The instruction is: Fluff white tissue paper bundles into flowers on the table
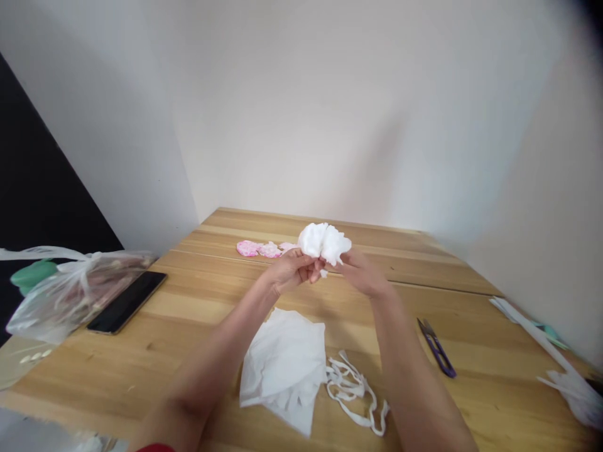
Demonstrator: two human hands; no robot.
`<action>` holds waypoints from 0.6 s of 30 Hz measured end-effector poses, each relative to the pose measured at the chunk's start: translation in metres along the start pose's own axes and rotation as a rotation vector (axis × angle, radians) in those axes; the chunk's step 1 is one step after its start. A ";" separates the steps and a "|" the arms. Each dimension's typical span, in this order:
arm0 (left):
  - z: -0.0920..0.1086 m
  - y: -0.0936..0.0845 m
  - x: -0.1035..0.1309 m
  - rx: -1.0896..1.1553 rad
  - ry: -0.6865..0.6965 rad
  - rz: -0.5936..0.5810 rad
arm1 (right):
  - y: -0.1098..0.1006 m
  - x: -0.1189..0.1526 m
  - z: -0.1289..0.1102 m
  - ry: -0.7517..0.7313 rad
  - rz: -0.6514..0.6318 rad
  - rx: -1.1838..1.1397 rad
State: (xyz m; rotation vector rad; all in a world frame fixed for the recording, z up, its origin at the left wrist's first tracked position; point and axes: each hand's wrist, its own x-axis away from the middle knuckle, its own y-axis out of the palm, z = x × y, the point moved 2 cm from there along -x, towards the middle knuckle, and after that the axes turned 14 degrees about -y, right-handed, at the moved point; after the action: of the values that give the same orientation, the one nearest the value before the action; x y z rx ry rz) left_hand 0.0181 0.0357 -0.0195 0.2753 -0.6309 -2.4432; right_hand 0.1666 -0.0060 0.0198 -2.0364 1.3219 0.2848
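Above the middle of the table, a white cotton wad point(325, 242) is held up between my two hands, pulled into two lobes with a gap down the middle. My left hand point(294, 269) pinches it from below on the left. On the right side, my right hand point(358, 270) grips it, its fingertips partly hidden behind the fluff. A small white tuft point(323, 274) shows just under the wad. Nearer to me lies a white cloth piece point(285, 358), with white lumps at its lower part. Beside it, a narrow white strip point(351, 389) lies in loose coils.
Pink-and-white pieces point(257, 248) lie behind my left hand. Purple-handled thread snips point(437, 348) rest at right. A phone point(127, 302) and a filled plastic bag point(80, 289) occupy the left edge. White strips point(537, 339) lie along the right wall.
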 end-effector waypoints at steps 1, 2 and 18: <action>-0.003 -0.001 -0.001 0.006 -0.023 -0.004 | 0.002 0.000 0.001 -0.003 -0.013 -0.043; -0.006 -0.002 -0.001 0.007 -0.046 -0.009 | 0.003 0.000 0.003 -0.004 -0.018 -0.081; 0.000 -0.007 0.010 -0.136 -0.070 -0.031 | 0.019 -0.001 -0.006 0.012 0.215 -0.187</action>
State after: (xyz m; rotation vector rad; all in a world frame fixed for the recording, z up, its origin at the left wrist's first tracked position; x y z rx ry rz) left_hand 0.0068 0.0351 -0.0235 0.1457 -0.4906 -2.5208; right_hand 0.1487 -0.0135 0.0169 -2.0494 1.5753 0.5109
